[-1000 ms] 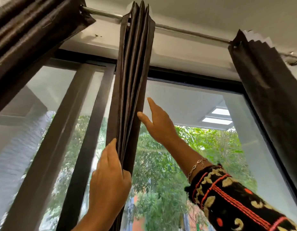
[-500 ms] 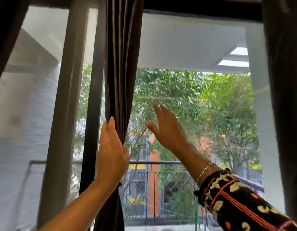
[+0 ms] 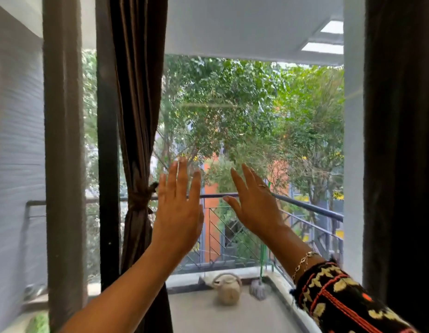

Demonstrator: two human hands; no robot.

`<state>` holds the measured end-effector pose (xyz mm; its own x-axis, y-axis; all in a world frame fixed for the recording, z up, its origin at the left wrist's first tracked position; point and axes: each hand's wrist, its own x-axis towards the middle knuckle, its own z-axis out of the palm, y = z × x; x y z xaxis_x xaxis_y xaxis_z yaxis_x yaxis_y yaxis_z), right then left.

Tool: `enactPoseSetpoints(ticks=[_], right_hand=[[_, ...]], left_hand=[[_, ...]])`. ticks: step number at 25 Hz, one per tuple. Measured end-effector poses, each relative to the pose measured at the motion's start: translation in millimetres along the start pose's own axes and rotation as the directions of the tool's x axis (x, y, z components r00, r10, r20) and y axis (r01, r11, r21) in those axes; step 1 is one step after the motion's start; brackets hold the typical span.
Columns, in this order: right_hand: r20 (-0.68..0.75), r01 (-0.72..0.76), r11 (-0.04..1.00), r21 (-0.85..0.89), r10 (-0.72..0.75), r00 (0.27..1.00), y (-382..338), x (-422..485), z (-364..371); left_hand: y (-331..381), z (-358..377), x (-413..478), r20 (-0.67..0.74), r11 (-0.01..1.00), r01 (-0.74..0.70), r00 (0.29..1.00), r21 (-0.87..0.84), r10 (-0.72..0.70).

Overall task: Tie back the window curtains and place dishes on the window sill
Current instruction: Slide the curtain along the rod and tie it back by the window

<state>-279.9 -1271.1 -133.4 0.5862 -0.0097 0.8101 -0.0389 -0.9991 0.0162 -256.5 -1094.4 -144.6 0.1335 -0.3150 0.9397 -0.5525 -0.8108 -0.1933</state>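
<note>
— Where are the hands?
— Up by the window [image 3: 107, 140]. The left hand [image 3: 178, 210] and the right hand [image 3: 254, 205] are flat, fingers straight, holding nothing.
— And the curtain?
— The brown curtain [image 3: 136, 104] hangs just left of the left hand (a tie [image 3: 139, 200] bunches it in the middle). A dark curtain [image 3: 401, 140] hangs far right.
— Any dishes?
— A pale teapot [image 3: 226, 288] sits low on the grey floor [image 3: 208, 316].

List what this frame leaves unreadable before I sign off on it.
Head view only.
- The right curtain: cut off by the right edge and too dark to show any tie.
- The teapot-like vessel: blurred; whether it is on a sill or outside the glass is unclear.
- The left hand and right hand: fingers straight, but whether they touch the glass cannot be told.
</note>
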Motion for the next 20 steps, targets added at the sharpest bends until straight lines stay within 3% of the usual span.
enactPoseSetpoints(ticks=[6,11,20], right_hand=[[0.091,-0.064,0.992,-0.112,0.074,0.993,47,-74,12],[0.061,-0.134,0.963,-0.235,0.152,0.987,96,-126,-5],[-0.123,-0.209,0.823,-0.529,0.169,0.978,230,-147,-66]], left_hand=[[75,29,-37,0.164,0.991,0.016,0.986,-0.131,0.005],[133,50,-49,0.253,0.974,-0.033,0.963,-0.226,0.091],[261,99,11,0.126,0.856,-0.100,0.974,-0.508,0.189]])
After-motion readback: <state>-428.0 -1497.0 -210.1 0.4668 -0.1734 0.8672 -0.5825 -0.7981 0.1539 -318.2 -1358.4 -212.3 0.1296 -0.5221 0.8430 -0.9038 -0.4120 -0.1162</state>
